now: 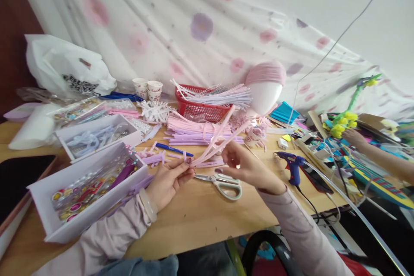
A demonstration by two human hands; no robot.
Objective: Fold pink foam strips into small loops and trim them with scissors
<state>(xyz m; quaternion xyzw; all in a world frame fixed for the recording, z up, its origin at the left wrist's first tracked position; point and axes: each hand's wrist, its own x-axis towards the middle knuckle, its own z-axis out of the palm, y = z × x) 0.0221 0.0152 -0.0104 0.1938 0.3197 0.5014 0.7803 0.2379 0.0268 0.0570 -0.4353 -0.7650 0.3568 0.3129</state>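
My left hand (173,179) pinches the lower ends of several pale pink pipe cleaners (207,153), which fan out up and to the right. My right hand (244,166) is beside them, thumb and fingers curved and apart; whether a fingertip touches the stems I cannot tell. Grey-handled scissors (228,185) lie on the table just below my hands. Behind the fanned stems are bundles of pink and lilac pipe cleaners (194,129). Left of these lie a blue pen (174,149) and short cut lilac pieces (155,158).
White boxes of beads (89,220) and bows (69,138) stand left. At the back are a red basket (202,112), paper cups (154,90) and a foam head (265,92). Rightward lies a blue glue gun (293,166); another person's hand (354,138) is beyond it, by yellow flowers (343,125).
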